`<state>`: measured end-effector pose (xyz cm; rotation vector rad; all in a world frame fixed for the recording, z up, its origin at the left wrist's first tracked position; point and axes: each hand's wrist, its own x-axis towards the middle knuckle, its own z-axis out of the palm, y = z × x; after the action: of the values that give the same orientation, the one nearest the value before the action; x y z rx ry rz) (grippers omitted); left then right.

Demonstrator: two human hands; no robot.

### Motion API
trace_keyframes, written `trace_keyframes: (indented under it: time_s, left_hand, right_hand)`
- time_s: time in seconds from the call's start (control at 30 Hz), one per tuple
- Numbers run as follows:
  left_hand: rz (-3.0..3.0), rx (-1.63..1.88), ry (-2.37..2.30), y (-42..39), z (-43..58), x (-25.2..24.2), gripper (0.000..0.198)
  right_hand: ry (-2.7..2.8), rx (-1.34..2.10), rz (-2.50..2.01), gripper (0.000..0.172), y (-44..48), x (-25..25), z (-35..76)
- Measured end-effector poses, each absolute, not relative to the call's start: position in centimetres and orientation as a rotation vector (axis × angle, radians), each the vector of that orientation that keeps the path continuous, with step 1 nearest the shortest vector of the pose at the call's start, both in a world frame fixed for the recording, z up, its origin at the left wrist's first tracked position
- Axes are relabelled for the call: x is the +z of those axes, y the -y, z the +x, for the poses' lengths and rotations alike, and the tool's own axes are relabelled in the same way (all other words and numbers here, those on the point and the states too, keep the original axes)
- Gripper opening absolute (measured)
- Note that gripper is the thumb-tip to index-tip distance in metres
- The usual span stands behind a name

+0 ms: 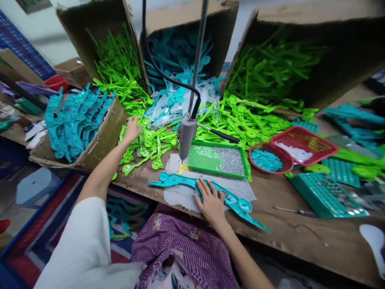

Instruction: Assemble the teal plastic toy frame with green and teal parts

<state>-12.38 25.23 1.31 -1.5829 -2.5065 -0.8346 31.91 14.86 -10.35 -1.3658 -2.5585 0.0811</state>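
My right hand (211, 201) lies over the middle of a long blue plastic part (237, 202), its fingers bent onto the part and holding it against a white sheet (177, 196) at the table's front edge. To the left, my left hand (133, 129) reaches into the pile of green plastic parts (150, 142), fingers apart and touching the pile; I see nothing held in it. A grey electric screwdriver (187, 136) hangs upright just behind the blue part, its tip above a small yellow shape (183, 167). Beside it sits a green tray (192, 160) with small silver screws (230, 159).
A cardboard box (105, 138) of stacked blue assemblies stands left. Large open boxes (240, 52) spill green and blue parts at the back. On the right are a red bowl (290, 166) of blue pieces, a red tray (326, 148), a teal tray (315, 200) and a thin screwdriver (296, 211).
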Motion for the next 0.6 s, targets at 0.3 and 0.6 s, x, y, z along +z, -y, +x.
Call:
trace_keyframes:
  time_s: [0.3,0.6]
  left_hand:
    - [-1.139,-0.97,2.579,-32.3,-20.1,4.9,0.057]
    - [-1.091,-1.345,2.261,-27.1,-17.9,3.0,0.027]
  right_hand:
    - [2.528,0.055,-1.314,0.05,-15.6,-11.6,32.4]
    - [2.529,0.068,-1.323,0.049,-15.6,-11.6,32.4]
